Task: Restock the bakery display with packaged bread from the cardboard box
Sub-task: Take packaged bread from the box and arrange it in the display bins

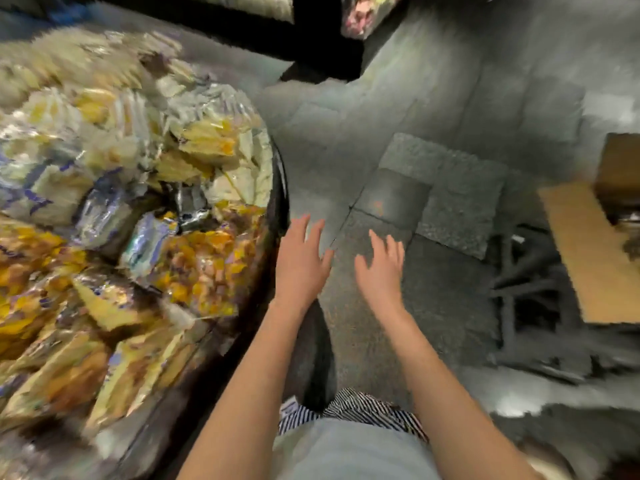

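Our left hand (300, 261) and right hand (381, 271) hang spread and empty over the floor (433, 98), bread (138, 202) piled left, box (595, 244) right.

Both hands were empty with fingers spread, the left hand (300, 261) just beside the dark rim of the bakery display (281, 188) and the right hand (381, 271) over the grey floor (433, 98). Blurred packaged bread (145, 188) filled the display, and the cardboard box (595, 251) lay well apart at the right edge.
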